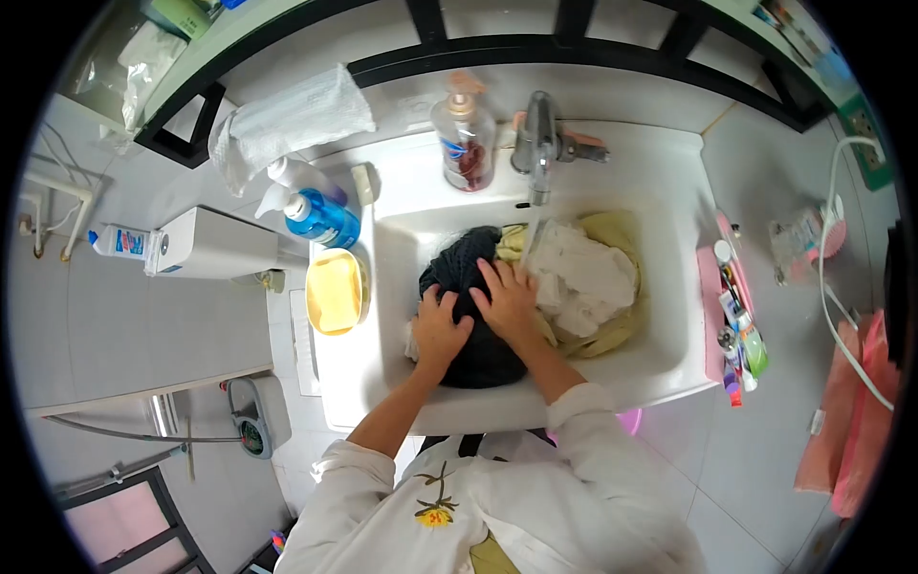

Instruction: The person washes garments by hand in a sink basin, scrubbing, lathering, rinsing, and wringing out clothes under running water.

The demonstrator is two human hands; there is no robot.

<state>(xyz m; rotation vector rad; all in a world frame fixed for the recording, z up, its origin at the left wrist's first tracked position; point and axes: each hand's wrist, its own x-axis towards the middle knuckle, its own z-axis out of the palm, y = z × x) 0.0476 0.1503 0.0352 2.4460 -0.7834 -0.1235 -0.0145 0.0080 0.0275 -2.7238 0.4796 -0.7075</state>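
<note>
A dark, textured garment [483, 359] lies bunched in the left half of the white sink [674, 325]. My left hand [440, 327] rests on its left side, fingers slightly bent and apart. On its upper right part lies my right hand [509, 301], with the fingers spread. Neither hand shows cloth closed inside it. Just right of my right hand are a crumpled white cloth [583, 282] and yellow-green fabric [612, 340] partly under it. Above them, the faucet [540, 158] seems to be running a thin stream of water.
A pump bottle [466, 143] stands on the rim left of the faucet. Further left are a blue bottle [323, 220], a yellow basin [335, 292] and a soap bar [363, 185]. A pink organizer [710, 311] holds tubes at the right edge. A black-framed shelf [459, 48] overhangs the back.
</note>
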